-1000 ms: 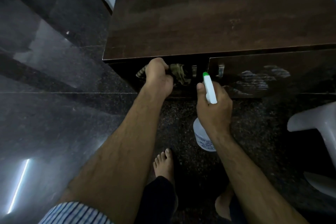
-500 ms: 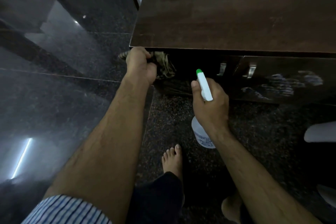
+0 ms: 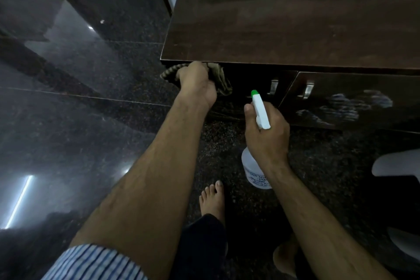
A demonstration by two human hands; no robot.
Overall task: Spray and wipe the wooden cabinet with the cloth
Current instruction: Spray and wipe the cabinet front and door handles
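A dark wooden cabinet (image 3: 295, 20) fills the upper right, with two doors and metal handles below its top. My left hand (image 3: 196, 82) grips an olive striped cloth (image 3: 221, 79) and presses it against the left door, just under the cabinet's front left corner. My right hand (image 3: 267, 134) holds a white spray bottle (image 3: 261, 111) with a green nozzle tip, pointed up toward the doors. The bottle's body hangs below my wrist. Pale spray streaks show on the right door (image 3: 345, 107).
Glossy dark granite floor (image 3: 79, 109) spreads to the left and under me. My bare feet (image 3: 212, 200) stand close to the cabinet. A white plastic stool (image 3: 400, 166) sits at the right edge. A white wall strip shows behind the cabinet.
My left hand has slid the cloth leftward along the top of the left door toward the cabinet's corner. The view shifted left. The right hand with the bottle stayed about where it was.
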